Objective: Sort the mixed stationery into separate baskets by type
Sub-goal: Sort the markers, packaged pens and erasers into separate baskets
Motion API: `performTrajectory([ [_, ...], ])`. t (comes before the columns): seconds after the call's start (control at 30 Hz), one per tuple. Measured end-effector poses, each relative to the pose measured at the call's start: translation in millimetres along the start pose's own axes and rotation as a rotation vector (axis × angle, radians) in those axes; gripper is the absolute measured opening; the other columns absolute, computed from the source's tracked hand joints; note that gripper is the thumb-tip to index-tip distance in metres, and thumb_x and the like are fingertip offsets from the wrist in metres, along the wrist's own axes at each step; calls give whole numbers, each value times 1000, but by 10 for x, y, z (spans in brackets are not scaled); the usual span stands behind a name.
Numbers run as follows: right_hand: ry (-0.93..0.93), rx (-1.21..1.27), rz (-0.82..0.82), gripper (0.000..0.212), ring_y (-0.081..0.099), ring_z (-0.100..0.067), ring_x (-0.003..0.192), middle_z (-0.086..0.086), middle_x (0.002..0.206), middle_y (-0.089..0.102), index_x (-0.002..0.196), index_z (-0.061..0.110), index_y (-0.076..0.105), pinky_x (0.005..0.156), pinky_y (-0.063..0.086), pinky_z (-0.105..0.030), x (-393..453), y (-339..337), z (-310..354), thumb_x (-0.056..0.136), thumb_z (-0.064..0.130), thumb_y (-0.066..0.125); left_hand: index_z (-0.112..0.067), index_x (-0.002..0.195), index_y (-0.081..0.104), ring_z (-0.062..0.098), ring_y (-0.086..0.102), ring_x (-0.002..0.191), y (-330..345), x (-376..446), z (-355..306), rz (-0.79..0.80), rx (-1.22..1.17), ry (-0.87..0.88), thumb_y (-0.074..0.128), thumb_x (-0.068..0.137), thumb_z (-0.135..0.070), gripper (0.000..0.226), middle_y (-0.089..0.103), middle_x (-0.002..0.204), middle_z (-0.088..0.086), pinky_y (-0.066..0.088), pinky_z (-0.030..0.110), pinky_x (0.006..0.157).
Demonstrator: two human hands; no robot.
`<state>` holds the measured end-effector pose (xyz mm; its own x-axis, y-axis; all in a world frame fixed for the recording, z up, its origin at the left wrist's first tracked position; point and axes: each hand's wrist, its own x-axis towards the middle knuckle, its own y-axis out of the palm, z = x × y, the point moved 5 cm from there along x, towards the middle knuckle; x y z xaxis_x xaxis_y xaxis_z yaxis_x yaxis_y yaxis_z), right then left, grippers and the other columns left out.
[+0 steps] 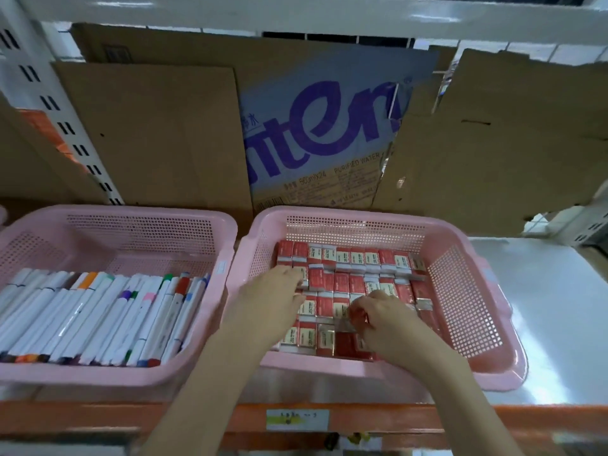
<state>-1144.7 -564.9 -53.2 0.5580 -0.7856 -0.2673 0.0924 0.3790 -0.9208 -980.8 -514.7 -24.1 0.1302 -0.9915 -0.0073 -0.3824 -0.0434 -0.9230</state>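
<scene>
Two pink mesh baskets stand side by side on a shelf. The left basket holds several white markers with coloured caps, lying in rows. The right basket holds several red-and-white eraser boxes packed in rows. Both of my hands are inside the right basket. My left hand lies flat with straight fingers pressing on the boxes at the left side. My right hand has its fingers curled and pinches one red eraser box in the middle rows.
Flattened cardboard sheets lean against the back of the shelf, one printed with purple letters. An orange shelf edge with a label runs along the front. A white shelf surface extends to the right of the baskets. A white slotted upright stands at left.
</scene>
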Motion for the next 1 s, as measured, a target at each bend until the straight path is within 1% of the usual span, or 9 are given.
performTrajectory([
  [0.1,-77,28,-38,27,52,-23,107,-3,114,53,119,16,55,88,47,-34,-29,-3,36,94,20,47,-26,111,56,0,53,94,-81,-416,-20,-186,-84,-78,52,94,-30,18,54,106,-15,47,20,88],
  [0.2,-109,116,-181,31,56,-17,101,0,116,57,126,18,55,79,44,-25,-56,-117,85,97,26,45,-20,93,62,-1,51,80,-165,-765,40,-357,-143,-98,63,87,-16,7,53,89,-13,44,15,74],
  [0.27,-119,149,-254,31,57,-17,103,1,118,60,126,18,56,81,44,-26,-75,-200,165,98,28,46,-17,88,63,3,51,76,-232,-916,110,-428,-114,-111,66,83,-13,7,54,87,-11,38,13,72],
  [0.4,-269,175,-319,31,56,-15,104,3,116,60,123,19,58,85,42,-25,-128,-315,655,97,30,47,-14,89,65,10,54,79,-458,-1153,335,-544,-35,-182,70,80,-13,10,60,88,-6,39,18,72],
  [0.53,-417,208,-295,38,47,-7,116,12,131,49,135,28,47,91,32,-16,-233,-261,1331,97,36,44,-13,88,66,13,55,74,-667,-1469,796,-600,-21,-270,71,80,-10,10,60,84,-5,45,22,67],
  [0.7,-437,197,-302,39,43,-8,119,10,133,48,135,27,45,96,32,-19,-304,31,2163,97,37,43,-15,83,64,13,55,67,-943,-1942,1533,-633,-14,-278,71,81,-12,8,57,75,-8,49,27,60],
  [0.8,-404,174,-350,40,39,-10,124,9,135,48,135,25,46,98,29,-20,-368,252,2655,97,38,44,-15,80,63,11,52,63,-1125,-2266,1980,-620,-14,-238,71,80,-12,9,54,71,-10,41,17,59],
  [0.97,-399,176,-357,37,43,-11,118,7,127,52,131,22,51,92,28,-17,-448,568,3453,96,34,47,-15,81,64,13,55,67,-1327,-2810,2756,-568,-60,-246,53,86,-37,26,58,74,-7,47,26,60],
  [1.0,-401,162,-351,37,43,-12,115,6,125,53,130,22,52,91,29,-18,-440,626,3592,96,35,47,-14,82,64,13,55,68,-1350,-2891,2904,-570,-71,-246,54,86,-36,24,59,75,-7,48,27,61],
])
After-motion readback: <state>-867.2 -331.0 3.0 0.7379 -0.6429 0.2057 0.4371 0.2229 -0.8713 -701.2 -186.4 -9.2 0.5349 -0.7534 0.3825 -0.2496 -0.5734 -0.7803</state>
